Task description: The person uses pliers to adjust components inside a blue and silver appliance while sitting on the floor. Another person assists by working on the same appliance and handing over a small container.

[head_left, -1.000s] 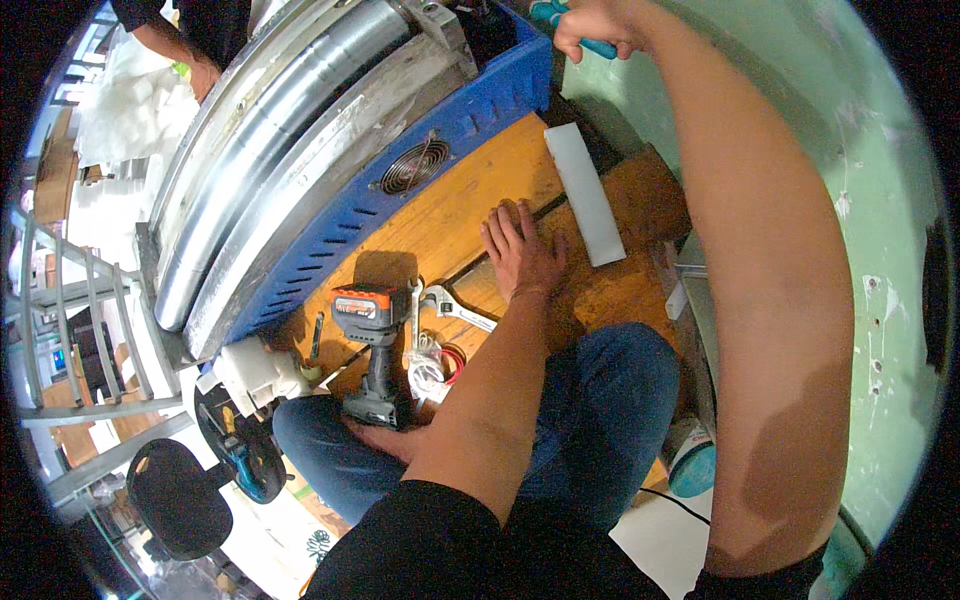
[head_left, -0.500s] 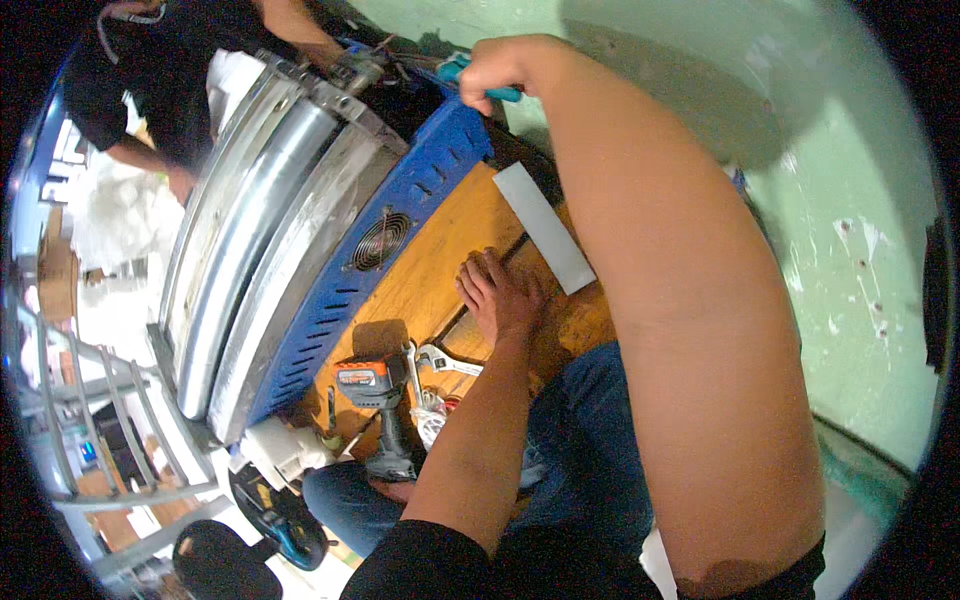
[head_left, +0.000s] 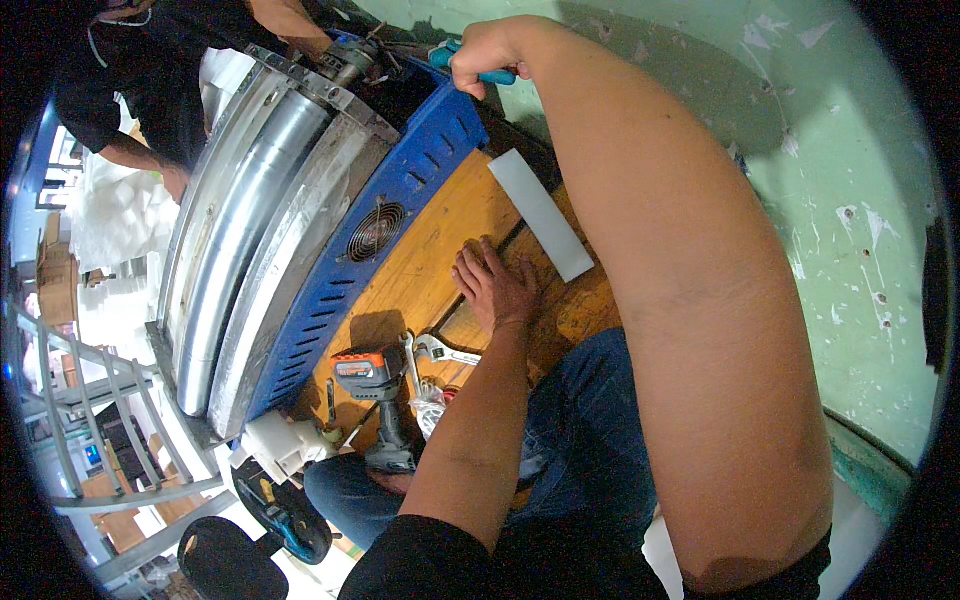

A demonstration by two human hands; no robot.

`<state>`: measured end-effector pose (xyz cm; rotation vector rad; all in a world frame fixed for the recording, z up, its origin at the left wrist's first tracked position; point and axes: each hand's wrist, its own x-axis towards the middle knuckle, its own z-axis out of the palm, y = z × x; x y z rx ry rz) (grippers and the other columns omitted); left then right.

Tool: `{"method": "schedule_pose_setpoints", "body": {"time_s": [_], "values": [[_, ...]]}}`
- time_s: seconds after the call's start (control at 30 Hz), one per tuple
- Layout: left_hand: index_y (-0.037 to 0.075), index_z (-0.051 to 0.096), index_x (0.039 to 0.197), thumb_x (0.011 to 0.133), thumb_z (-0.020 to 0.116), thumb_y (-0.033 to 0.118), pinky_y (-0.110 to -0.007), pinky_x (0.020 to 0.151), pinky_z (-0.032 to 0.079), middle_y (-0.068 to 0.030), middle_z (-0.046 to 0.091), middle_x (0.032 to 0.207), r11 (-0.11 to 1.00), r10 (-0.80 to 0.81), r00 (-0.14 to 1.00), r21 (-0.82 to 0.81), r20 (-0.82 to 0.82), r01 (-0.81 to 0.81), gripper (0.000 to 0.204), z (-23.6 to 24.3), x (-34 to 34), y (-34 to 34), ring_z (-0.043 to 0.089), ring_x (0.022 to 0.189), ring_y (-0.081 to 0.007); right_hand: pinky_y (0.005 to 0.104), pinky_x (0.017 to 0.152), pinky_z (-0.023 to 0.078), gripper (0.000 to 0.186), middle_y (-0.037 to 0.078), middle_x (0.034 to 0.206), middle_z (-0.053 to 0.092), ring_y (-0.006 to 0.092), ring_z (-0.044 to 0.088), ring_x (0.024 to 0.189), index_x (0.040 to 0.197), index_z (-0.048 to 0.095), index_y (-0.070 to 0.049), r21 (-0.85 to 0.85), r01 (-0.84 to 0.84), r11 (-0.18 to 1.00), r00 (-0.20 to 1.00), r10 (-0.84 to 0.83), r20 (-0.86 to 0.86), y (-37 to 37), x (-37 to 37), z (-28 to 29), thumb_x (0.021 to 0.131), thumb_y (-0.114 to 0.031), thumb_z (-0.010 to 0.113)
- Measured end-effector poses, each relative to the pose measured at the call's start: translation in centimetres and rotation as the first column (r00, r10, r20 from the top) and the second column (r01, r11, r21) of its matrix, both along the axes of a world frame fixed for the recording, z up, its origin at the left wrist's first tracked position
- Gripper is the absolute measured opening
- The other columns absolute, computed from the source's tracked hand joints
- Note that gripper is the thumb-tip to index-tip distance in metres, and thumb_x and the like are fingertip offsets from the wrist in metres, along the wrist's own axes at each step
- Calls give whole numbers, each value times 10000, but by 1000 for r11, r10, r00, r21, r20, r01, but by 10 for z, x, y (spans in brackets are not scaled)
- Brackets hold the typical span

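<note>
Right hand (head_left: 480, 55) fingers closed on teal-handled tool (head_left: 497, 75) at blue housing (head_left: 400, 215); left hand (head_left: 495, 290) flat, fingers spread on wooden platform (head_left: 420, 280), bracing.

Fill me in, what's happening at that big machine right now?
A person sits on a wooden platform beside a blue-cased machine with metal drums. Their right hand grips a teal-handled tool at the machine's top corner; their left hand rests flat on the wood. A cordless drill and a wrench lie nearby. Another person works at the far side.
</note>
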<state>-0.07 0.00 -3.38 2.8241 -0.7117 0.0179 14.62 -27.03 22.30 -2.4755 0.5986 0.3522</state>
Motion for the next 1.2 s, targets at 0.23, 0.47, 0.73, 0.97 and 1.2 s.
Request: {"method": "schedule_pose_setpoints", "body": {"time_s": [0.23,0.47,0.73,0.97,1.2], "values": [[35,362,1558,932,611,492,-560,1275,94,-281,308,1596,1000,-9,1000,-5,-20,9,814,6,-2,1,211,1535,-430,493,894,561,759,188,1311,690,356,691,1119,1252,737,-100,-66,-60,996,989,50,-136,-4,5,6,521,-296,801],[29,360,1558,952,592,500,-562,1273,96,-271,312,1602,1000,6,999,-27,-52,-8,802,14,-2,-1,226,1528,-438,471,882,562,706,194,1283,702,349,696,1094,1175,766,-75,-117,-77,990,997,73,-37,-8,15,-13,504,-293,802],[41,371,1553,947,596,482,-571,1266,138,-270,326,1593,1000,11,1000,-19,8,-10,782,1,1,1,251,1516,-439,443,685,510,512,169,993,670,314,650,830,964,741,-32,-79,-110,991,993,106,-50,-5,16,-8,509,-259,798],[41,374,1553,935,611,468,-569,1263,151,-268,341,1582,999,9,1000,-39,-10,-10,788,7,0,0,266,1510,-439,440,460,427,334,141,733,584,281,557,564,774,650,8,49,-41,998,999,42,-21,-2,3,5,528,-172,785],[32,366,1558,939,608,481,-557,1268,148,-256,336,1592,998,35,998,-46,-49,-37,802,8,0,0,262,1518,-420,424,434,428,285,111,663,571,259,559,544,775,656,12,117,17,993,1000,-14,-23,-4,5,0,570,-138,786]]}}
